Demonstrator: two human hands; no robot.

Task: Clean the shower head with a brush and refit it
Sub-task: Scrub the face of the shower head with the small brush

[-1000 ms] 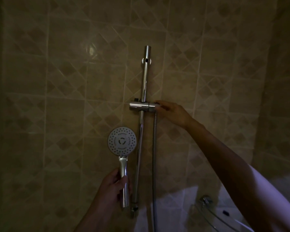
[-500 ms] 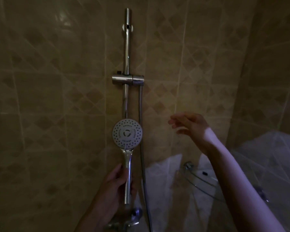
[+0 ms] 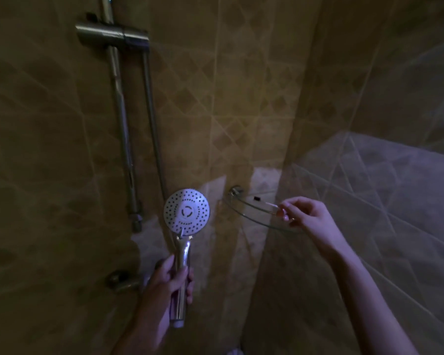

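Now right hand (image 3: 308, 218) off holder — pinching brush (image 3: 271, 205) on shelf (image 3: 244, 212); left hand (image 3: 170, 280) still gripping shower head (image 3: 187, 215).

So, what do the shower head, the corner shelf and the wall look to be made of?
Shower head: mirror-bright handle suggests chrome, metal or plated plastic; matte pale face with dark nozzle holes. Corner shelf: clear, the tiles show through, so probably glass, on a shiny metal bracket. Wall: glossy patterned tiles, likely ceramic.

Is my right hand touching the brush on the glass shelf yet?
Touching. The head view shows the right hand's fingertips pinching the near end of the brush, which lies on the glass shelf.
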